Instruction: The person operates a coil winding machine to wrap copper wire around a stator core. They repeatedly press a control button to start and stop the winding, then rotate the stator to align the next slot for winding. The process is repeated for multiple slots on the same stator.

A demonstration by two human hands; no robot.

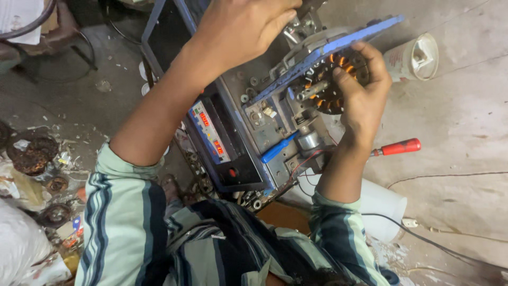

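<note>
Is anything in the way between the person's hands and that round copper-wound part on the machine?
Nothing visible. The right hand already grips the round wound stator directly. A blue bar of the winding machine crosses over the stator's upper edge. The left hand rests higher up, on the machine's top.

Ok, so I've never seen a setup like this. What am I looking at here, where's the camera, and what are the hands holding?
The one picture comes from a camera worn on the person's head, looking down past striped sleeves at a dusty floor. In the middle stands a grey-and-blue bench machine with a small red-digit display panel on its side. The right hand grips a round black stator with orange-copper windings, seated on the machine's shaft. The left hand rests on the machine's top end; what it grips is hidden. On the floor lie a red-handled screwdriver, a white tipped-over container, a white bucket, a cable and, at the left, rusty round parts.
</note>
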